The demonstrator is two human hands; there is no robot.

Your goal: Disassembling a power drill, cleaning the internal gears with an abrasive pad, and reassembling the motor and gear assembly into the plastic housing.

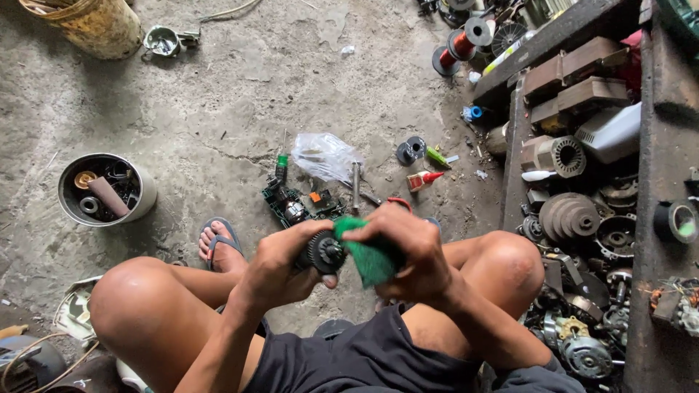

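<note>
Left hand (280,263): sitting at centre frame, clenched around a dark round motor part (324,253), thumb lying over its top.
Right hand (404,255): closed on a green cloth (368,256), pressing it against the right side of the motor part.
Motor part: being held above the lap, between both knees, clear of the floor.
Concrete floor (218,109): running across the upper left and centre; wide bare stretch lying open between the hands and the top edge.
Circuit board (295,207): lying on the floor just above the hands, beside a clear plastic bag (324,155).
Glue bottle (422,180): lying right of the bag, near the shelf edge.
Tin can (142,200): standing at middle left, holding small parts, well apart from the hands.
Yellow bucket (98,25): cut by the upper left edge.
Shelf (513,153): closing off the right side, crowded with motor stators and pulleys; little room there.
Sandalled foot (218,244): resting on the floor left of the hands.
</note>
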